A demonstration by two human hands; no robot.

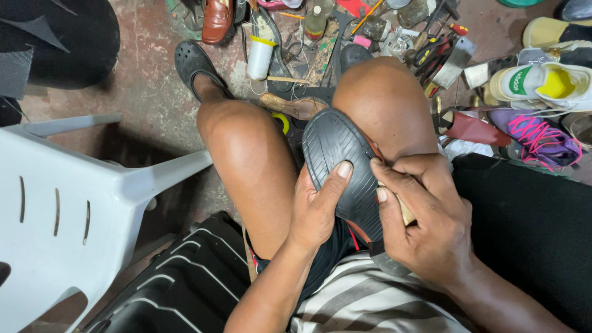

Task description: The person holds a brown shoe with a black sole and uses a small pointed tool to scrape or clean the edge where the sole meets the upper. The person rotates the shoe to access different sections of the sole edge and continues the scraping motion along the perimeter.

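A shoe with a black ridged rubber sole (336,154) lies sole-up between my bare knees. My left hand (316,209) grips its left edge, thumb pressed flat on the tread. My right hand (425,216) closes around the shoe's right edge and also holds a pale wooden tool handle (405,213), whose tip is hidden under the fingers. The shoe's brown upper shows only as a thin strip along the right rim.
A white plastic chair (68,209) stands at left. On the floor ahead lie a brown loafer (217,20), a white bottle (259,57), a wooden shoe last (295,106), scattered tools (431,46), and sneakers (542,83) at right. Black fabric (530,228) lies at right.
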